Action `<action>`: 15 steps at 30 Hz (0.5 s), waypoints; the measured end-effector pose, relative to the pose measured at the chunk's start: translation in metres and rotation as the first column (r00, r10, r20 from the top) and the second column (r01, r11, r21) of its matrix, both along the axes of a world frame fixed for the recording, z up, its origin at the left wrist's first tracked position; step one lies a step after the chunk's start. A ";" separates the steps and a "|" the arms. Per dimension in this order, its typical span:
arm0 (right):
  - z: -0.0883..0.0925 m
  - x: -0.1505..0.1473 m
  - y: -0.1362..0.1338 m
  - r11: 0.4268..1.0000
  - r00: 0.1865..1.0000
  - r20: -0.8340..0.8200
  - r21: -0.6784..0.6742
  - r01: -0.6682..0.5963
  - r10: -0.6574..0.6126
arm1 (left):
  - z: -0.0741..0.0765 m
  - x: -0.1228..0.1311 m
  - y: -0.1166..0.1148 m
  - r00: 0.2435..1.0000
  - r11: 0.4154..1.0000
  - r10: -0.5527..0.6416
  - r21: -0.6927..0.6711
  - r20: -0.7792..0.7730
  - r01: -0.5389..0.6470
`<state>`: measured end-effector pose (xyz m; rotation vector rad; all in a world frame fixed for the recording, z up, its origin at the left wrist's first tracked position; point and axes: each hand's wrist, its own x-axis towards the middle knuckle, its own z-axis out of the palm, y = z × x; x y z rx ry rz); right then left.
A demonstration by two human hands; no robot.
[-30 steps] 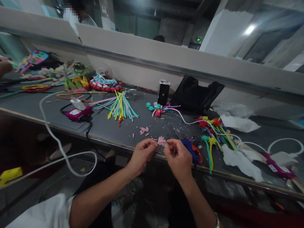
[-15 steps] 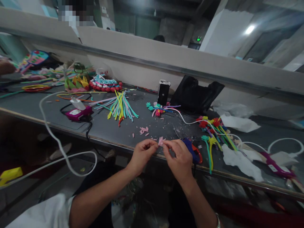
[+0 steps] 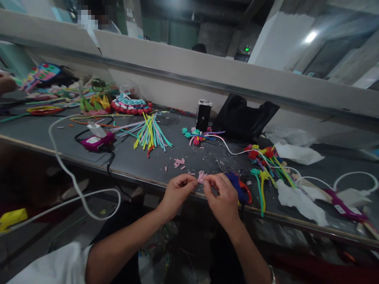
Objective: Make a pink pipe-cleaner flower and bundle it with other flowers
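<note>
Hands: two, the left hand (image 3: 179,193) and right hand (image 3: 223,195) both pinching the pink tuft with thumb and forefinger.
Pink tuft (image 3: 202,176): one, between the fingertips, near the front edge of the tabletop (image 3: 130,163).
Pink scraps (image 3: 179,162): several, overlapping, exact count unclear, just beyond the hands.
Looped blue-and-red handles (image 3: 244,192): one set, partly behind the right hand.
Flower-topped stems lying side by side: two, a teal stem (image 3: 261,191) and a yellow stem (image 3: 264,193).
Fuzzy-strand bundle (image 3: 150,132): one, fanned, strands too crossed to count.
Phone (image 3: 203,117): one, upright.
Black bag (image 3: 241,120): one, right of the phone.
</note>
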<state>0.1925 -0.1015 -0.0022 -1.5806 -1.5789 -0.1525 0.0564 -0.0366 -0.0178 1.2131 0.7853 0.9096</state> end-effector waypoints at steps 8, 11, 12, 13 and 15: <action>0.000 0.000 0.001 1.000 1.000 0.017 -0.019 0.016 -0.016 | 0.001 0.000 0.000 1.000 1.000 -0.002 0.021 0.002 0.002; -0.001 0.001 0.001 0.999 0.999 0.029 -0.025 0.025 -0.024 | -0.001 0.000 0.001 1.000 1.000 -0.006 0.024 0.006 0.006; -0.001 0.001 0.001 0.999 0.999 0.032 -0.025 0.029 -0.028 | -0.002 0.000 0.001 1.000 1.000 -0.008 0.023 0.007 0.008; -0.002 0.001 0.001 0.999 0.999 0.035 -0.026 0.031 -0.030 | -0.002 0.000 0.001 1.000 1.000 -0.008 0.022 0.007 0.008; -0.002 0.001 0.001 0.999 0.999 0.037 -0.018 0.028 -0.027 | -0.003 0.000 0.001 1.000 1.000 -0.007 0.011 0.007 0.007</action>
